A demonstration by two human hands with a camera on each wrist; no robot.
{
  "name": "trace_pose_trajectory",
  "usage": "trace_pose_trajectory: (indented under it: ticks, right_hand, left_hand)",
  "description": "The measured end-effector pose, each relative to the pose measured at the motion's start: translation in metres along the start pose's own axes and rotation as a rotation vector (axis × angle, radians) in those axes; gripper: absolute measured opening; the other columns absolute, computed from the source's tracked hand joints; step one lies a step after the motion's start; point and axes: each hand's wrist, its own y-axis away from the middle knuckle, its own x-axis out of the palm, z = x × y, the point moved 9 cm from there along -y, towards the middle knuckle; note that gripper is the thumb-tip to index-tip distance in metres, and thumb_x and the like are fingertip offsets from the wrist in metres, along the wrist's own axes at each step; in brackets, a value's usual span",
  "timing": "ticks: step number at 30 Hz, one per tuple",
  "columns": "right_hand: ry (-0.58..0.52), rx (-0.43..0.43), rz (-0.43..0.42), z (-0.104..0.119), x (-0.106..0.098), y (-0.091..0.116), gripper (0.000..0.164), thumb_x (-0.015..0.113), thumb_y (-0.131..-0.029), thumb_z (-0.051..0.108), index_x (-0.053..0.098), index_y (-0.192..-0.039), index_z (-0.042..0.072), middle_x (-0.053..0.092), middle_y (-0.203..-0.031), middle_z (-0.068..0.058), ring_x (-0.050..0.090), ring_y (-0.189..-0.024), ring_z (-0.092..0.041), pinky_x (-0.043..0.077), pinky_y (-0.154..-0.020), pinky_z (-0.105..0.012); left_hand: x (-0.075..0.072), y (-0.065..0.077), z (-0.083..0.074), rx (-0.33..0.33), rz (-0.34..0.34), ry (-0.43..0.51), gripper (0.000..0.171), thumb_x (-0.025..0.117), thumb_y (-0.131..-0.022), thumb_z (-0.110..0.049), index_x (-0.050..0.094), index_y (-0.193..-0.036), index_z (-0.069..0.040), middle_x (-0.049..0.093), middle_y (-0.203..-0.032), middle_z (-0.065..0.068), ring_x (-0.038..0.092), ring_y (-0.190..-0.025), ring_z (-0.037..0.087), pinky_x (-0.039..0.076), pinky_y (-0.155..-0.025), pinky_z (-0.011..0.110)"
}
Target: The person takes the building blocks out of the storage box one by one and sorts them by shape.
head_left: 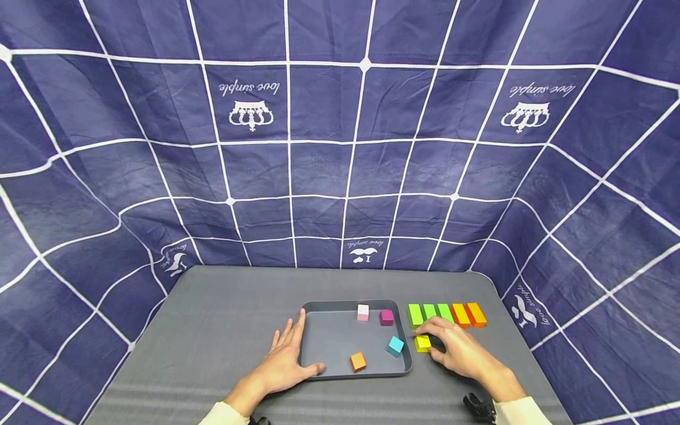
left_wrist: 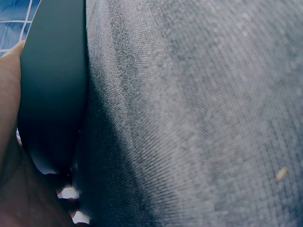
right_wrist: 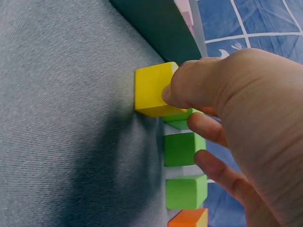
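In the head view my left hand [head_left: 284,363] rests against the left side of a grey tray [head_left: 347,376]. Its fingers are straight, and the thumb touches the near rim. The left wrist view shows the tray's dark outer wall [left_wrist: 54,85] close beside that hand. Just right of the tray, my right hand [head_left: 457,348] pinches a yellow block [head_left: 422,343] between thumb and fingers. From the right wrist, the thumb presses on a face of this yellow block [right_wrist: 154,90], while other fingers extend past it. The far fingertips are partly hidden.
Inside the tray lie a pink-and-white block [head_left: 363,313], a magenta block [head_left: 386,317], a teal block [head_left: 395,346] and an orange block [head_left: 358,362]. Beyond my right hand, three green blocks [head_left: 415,316] and two orange blocks [head_left: 476,315] form a row. Blue grid cloth [head_left: 319,171] surrounds the table.
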Motion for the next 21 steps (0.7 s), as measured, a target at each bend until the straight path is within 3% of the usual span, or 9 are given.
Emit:
trace_pose_trajectory:
  ticks: [12,21]
  right_hand:
    - [0.064,-0.052,-0.110,0.022,-0.016,-0.015,0.048,0.100,-0.084,0.005,0.085,-0.129,0.015,0.079,-0.127,0.008,0.079,-0.117,-0.018,0.070,-0.100,-0.048]
    - [0.068,-0.037,-0.026,0.037,-0.013,-0.031,0.049,0.099,-0.092,0.022,0.083,-0.138,0.020,0.078,-0.134,0.008,0.078,-0.123,-0.019,0.068,-0.105,-0.053]
  left_hand:
    - [0.001,0.002,0.001,0.007,-0.003,-0.001,0.142,0.095,-0.089,-0.060,0.007,-0.189,-0.009,0.026,-0.194,0.022,0.019,-0.182,0.050,0.010,-0.146,0.078]
    - [0.001,0.001,0.001,0.014,-0.009,-0.001,0.143,0.095,-0.089,-0.060,0.007,-0.189,-0.008,0.027,-0.193,0.024,0.019,-0.182,0.051,0.010,-0.145,0.079]
